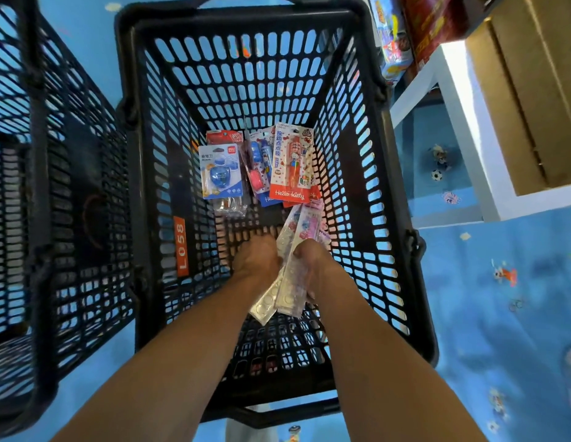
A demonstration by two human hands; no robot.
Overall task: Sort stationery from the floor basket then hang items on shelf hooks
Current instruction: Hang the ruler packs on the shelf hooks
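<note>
Together, left hand [257,260] and right hand [313,263] grip clear packs [287,298] in basket [246,74] "L058", near "Hello Kitty" card [290,161].

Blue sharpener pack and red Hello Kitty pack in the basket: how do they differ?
The sharpener pack is blue and squat; the Hello Kitty pack is red and white, longer and narrower. The sharpener pack holds a round blue item, the Hello Kitty pack a long orange one. The sharpener pack lies on the left, the Hello Kitty pack on the right. Both lie face up in the basket.
</note>
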